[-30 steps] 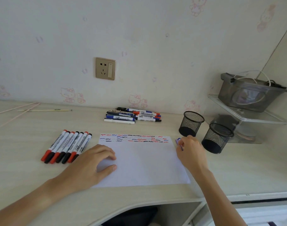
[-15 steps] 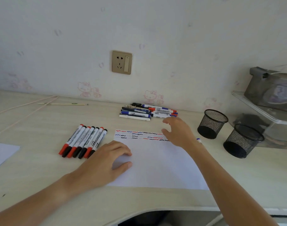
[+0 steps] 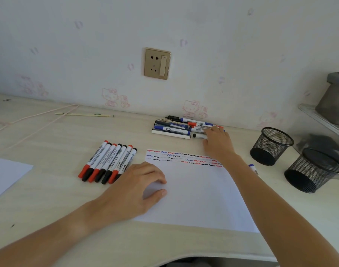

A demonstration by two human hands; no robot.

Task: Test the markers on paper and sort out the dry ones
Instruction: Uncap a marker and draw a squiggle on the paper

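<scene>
The sheet of paper point(image 3: 195, 193) is lying flat on the pale worktop point(image 3: 49, 135), and everything else is sitting around it. Along its far edge, rows of short red, blue and black squiggles point(image 3: 182, 158) are showing. The left hand point(image 3: 134, 189) is resting on the paper's near-left part, fingers loosely curved and spread, thumb apart, its grip closing on nothing. The right hand point(image 3: 218, 143) is reaching past the paper's far-right corner to the pile of markers point(image 3: 182, 127) lying beyond the paper against the wall; its fingertips are touching the pile's right end, right by a black-capped marker point(image 3: 199, 135) at the pile's near edge (whether the fingers are actually pinching one I cannot tell, since the back of the hand is hiding them). Left of the paper, a tidy row of seven markers point(image 3: 109, 162) with red and black caps is lying side by side, slanting away from the sheet. Just off the paper's right edge, a single blue-capped marker point(image 3: 253, 168) is peeking out beside the right forearm. Farther right of the paper, two black mesh cups point(image 3: 271, 145) are standing upright near each other. High on the wall beyond the paper, a gold wall socket point(image 3: 157, 63) is showing.
</scene>
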